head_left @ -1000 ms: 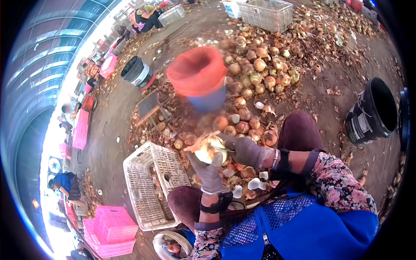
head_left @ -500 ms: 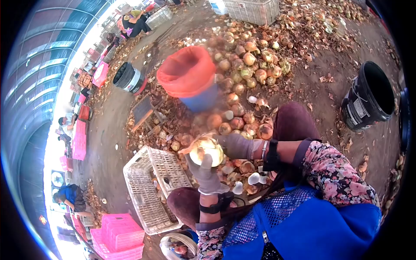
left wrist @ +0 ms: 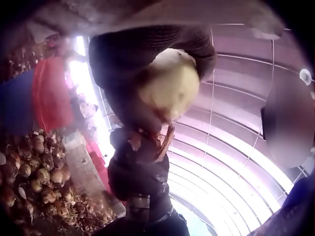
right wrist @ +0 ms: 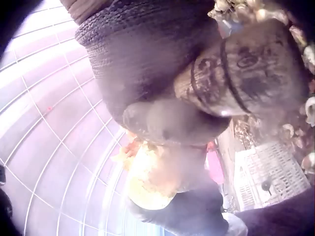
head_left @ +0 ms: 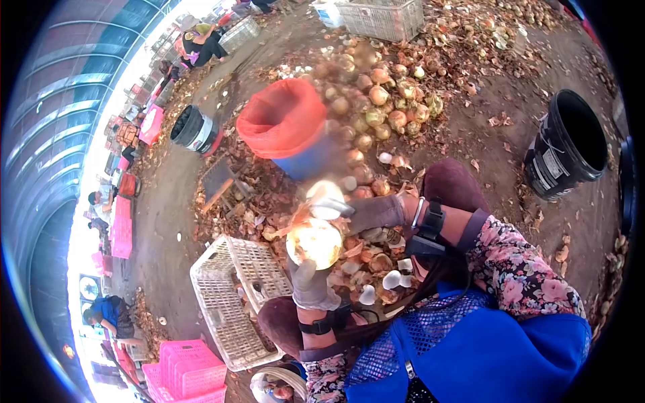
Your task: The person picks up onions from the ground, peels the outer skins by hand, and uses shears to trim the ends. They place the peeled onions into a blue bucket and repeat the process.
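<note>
Two gloved hands meet over the lap, just beyond a blue apron (head_left: pixel 484 349) and floral sleeves. The left hand (head_left: pixel 312 285) comes up from below, and its fingers are curled around a peeled onion (head_left: pixel 314 243), pale yellow, with a strip of orange skin hanging off its left side. The left wrist view shows the same clasp, with dark glove fingers wrapped over the bulb (left wrist: pixel 170 86). The right hand (head_left: pixel 373 211) reaches in from the right to the top of the bulb. Its fingers are bent over something pale and blurred, and I cannot tell whether they grip it or what it is.

Under the hands, white peeled pieces (head_left: pixel 368 294) and brown skins lie on the ground, and a white plastic crate (head_left: pixel 208 302) sits just to the left. Farther out stands a blue bucket lined with a red mesh sack (head_left: pixel 282 121), beside a heap of unpeeled onions (head_left: pixel 386 101). One black bucket (head_left: pixel 568 144) stands well off to the right and another (head_left: pixel 191 129) to the left. A white wire basket (head_left: pixel 379 17) sits at the far edge.
</note>
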`<state>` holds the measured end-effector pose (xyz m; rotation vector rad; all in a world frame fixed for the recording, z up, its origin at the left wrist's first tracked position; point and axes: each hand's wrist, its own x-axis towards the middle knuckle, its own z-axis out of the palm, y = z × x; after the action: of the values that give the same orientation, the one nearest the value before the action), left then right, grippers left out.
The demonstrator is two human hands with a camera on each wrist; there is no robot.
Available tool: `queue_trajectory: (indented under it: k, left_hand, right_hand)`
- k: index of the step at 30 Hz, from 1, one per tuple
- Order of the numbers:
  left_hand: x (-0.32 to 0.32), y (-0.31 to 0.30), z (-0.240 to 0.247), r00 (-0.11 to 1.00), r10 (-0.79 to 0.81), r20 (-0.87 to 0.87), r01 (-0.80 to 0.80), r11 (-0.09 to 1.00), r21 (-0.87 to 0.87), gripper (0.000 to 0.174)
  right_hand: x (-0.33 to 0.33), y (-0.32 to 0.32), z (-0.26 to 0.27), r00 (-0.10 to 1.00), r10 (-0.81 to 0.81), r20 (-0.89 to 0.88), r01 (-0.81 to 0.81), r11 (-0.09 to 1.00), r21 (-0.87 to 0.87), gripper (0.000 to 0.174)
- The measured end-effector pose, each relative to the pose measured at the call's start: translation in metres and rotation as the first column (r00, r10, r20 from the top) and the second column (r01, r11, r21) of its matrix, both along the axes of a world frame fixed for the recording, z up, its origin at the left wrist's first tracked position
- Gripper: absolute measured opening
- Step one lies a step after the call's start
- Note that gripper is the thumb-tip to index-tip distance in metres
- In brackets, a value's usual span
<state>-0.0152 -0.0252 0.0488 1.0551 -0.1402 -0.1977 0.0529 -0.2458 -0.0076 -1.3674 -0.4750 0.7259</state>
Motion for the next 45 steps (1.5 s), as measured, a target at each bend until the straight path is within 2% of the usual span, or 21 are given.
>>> queue_trajectory:
  k: [1, 4, 8, 11, 12, 15, 16, 18, 20, 22, 24, 25, 27, 30, 33, 35, 37, 38, 41, 42, 45]
  left_hand:
    - [0.001, 0.004, -0.002, 1.0, -0.028, -0.001, 0.028, 0.999, 0.02, 0.086]
    - [0.002, 0.011, -0.002, 0.996, -0.056, -0.072, 0.059, 0.997, 0.039, 0.085]
    - [0.005, 0.006, -0.011, 0.996, -0.029, -0.086, 0.03, 1.0, 0.008, 0.078]
    - [0.007, 0.003, -0.021, 0.982, -0.054, -0.181, 0.06, 0.998, 0.028, 0.066]
    - [0.007, -0.002, -0.02, 0.975, -0.068, -0.212, 0.069, 0.998, -0.004, 0.061]
    - [0.007, -0.013, -0.008, 0.977, -0.048, -0.207, 0.066, 0.995, 0.079, 0.066]
    - [0.007, -0.012, -0.008, 0.981, -0.071, -0.182, 0.087, 0.993, 0.084, 0.067]
    - [0.004, -0.011, -0.008, 0.979, -0.085, -0.185, 0.09, 0.996, 0.017, 0.068]
    - [0.002, -0.004, -0.009, 0.969, -0.153, -0.193, 0.135, 0.985, -0.105, 0.069]
    - [0.0, -0.008, -0.005, 0.984, -0.127, -0.124, 0.122, 0.991, -0.046, 0.069]
    - [0.001, -0.017, 0.0, 0.992, -0.079, -0.096, 0.08, 0.997, 0.007, 0.066]
    - [0.003, -0.019, -0.001, 0.998, -0.037, -0.047, 0.042, 0.995, 0.095, 0.066]
    - [0.006, -0.018, -0.011, 0.998, 0.039, 0.051, -0.051, 0.963, 0.265, 0.065]
    - [0.014, -0.007, -0.031, 0.972, 0.141, 0.188, -0.213, 0.867, 0.45, 0.057]
    - [0.02, -0.001, -0.039, 0.924, 0.185, 0.334, -0.357, 0.728, 0.585, 0.05]
    - [0.022, 0.0, -0.039, 0.891, 0.156, 0.428, -0.421, 0.637, 0.646, 0.053]
    - [0.016, -0.01, -0.025, 0.876, 0.135, 0.462, -0.45, 0.57, 0.687, 0.051]
    - [0.012, -0.015, -0.019, 0.868, 0.123, 0.481, -0.466, 0.537, 0.704, 0.05]
    - [0.009, -0.021, -0.014, 0.863, 0.123, 0.49, -0.479, 0.507, 0.717, 0.05]
    - [0.008, -0.022, -0.017, 0.835, 0.111, 0.538, -0.518, 0.484, 0.705, 0.052]
    - [0.009, -0.019, -0.022, 0.788, 0.034, 0.615, -0.57, 0.418, 0.707, 0.059]
  right_hand:
    - [-0.003, 0.004, 0.019, 0.991, -0.056, 0.125, 0.06, 0.998, -0.029, 0.026]
    - [-0.013, -0.004, 0.035, 0.996, -0.084, 0.042, 0.083, 0.996, 0.025, 0.039]
    - [-0.026, 0.008, 0.055, 0.901, -0.337, 0.275, 0.345, 0.938, 0.018, 0.04]
    - [-0.028, 0.012, 0.044, 0.574, -0.246, 0.781, 0.616, 0.758, -0.214, 0.034]
    - [-0.029, 0.013, 0.041, 0.461, -0.274, 0.844, 0.647, 0.755, -0.108, 0.035]
    - [-0.023, 0.012, 0.034, 0.357, -0.228, 0.906, 0.654, 0.753, -0.068, 0.039]
    - [-0.022, 0.013, 0.038, 0.351, -0.266, 0.898, 0.658, 0.753, -0.034, 0.044]
    - [-0.025, 0.002, 0.069, 0.63, -0.36, 0.688, 0.675, 0.692, -0.256, 0.044]
    - [-0.016, -0.003, 0.067, 0.571, -0.513, 0.641, 0.722, 0.685, -0.094, 0.032]
    - [0.001, -0.005, 0.051, 0.472, -0.6, 0.646, 0.739, 0.669, 0.082, 0.026]
    - [0.01, -0.02, 0.03, 0.551, -0.199, 0.81, 0.669, 0.685, -0.287, 0.031]
    - [0.015, -0.024, 0.016, 0.502, 0.09, 0.86, 0.645, 0.623, -0.442, 0.034]
    - [0.02, -0.025, 0.0, 0.572, 0.228, 0.788, 0.625, 0.5, -0.599, 0.036]
    - [-0.007, -0.022, 0.065, 0.746, -0.131, 0.653, 0.606, 0.538, -0.585, 0.054]
    - [-0.014, -0.009, 0.045, 0.603, -0.188, 0.775, 0.562, 0.79, -0.246, 0.059]
    - [-0.013, 0.009, 0.012, 0.282, -0.061, 0.957, 0.636, 0.759, -0.139, 0.065]
    - [-0.036, 0.023, 0.032, 0.568, 0.07, 0.82, 0.609, 0.635, -0.476, 0.068]
    - [-0.035, 0.029, 0.013, 0.509, 0.067, 0.858, 0.674, 0.589, -0.446, 0.067]
    - [-0.029, 0.027, 0.01, 0.512, -0.076, 0.855, 0.606, 0.737, -0.298, 0.059]
    - [-0.03, 0.029, 0.015, 0.631, -0.042, 0.774, 0.581, 0.686, -0.437, 0.05]
    - [-0.019, 0.031, -0.014, 0.513, -0.125, 0.849, 0.615, 0.743, -0.262, 0.041]
